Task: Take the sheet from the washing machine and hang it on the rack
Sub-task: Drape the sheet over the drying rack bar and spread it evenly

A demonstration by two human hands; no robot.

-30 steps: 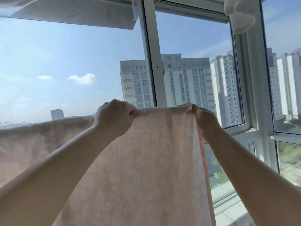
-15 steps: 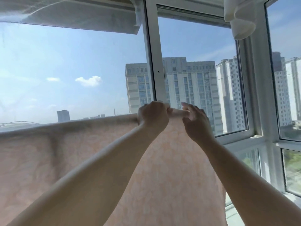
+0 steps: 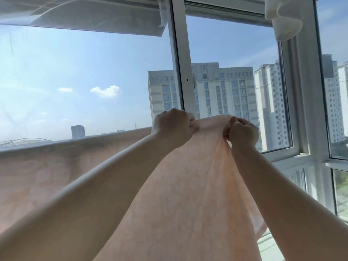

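Observation:
A pale peach sheet [image 3: 190, 185] with a faint white pattern hangs in front of me, its top edge running level from the far left to the middle. The rack's bar is hidden under that fold. My left hand [image 3: 174, 127] is closed on the top edge near the middle. My right hand [image 3: 243, 134] grips the same edge a short way to the right, at the sheet's right end. The cloth between the two hands bulges upward slightly. Below my hands the sheet falls out of the bottom of the view.
Tall windows with white frames [image 3: 180, 72] stand just behind the sheet. A half-raised sheer blind [image 3: 84, 17] hangs at the top left. White cloth [image 3: 284, 17] is bunched at the top right. High-rise blocks show outside. A window sill [image 3: 271, 242] lies at the lower right.
My right hand went from open fingers on the edge to a closed grip. Both hands shifted slightly right along the top edge, and the cloth between them has bunched up.

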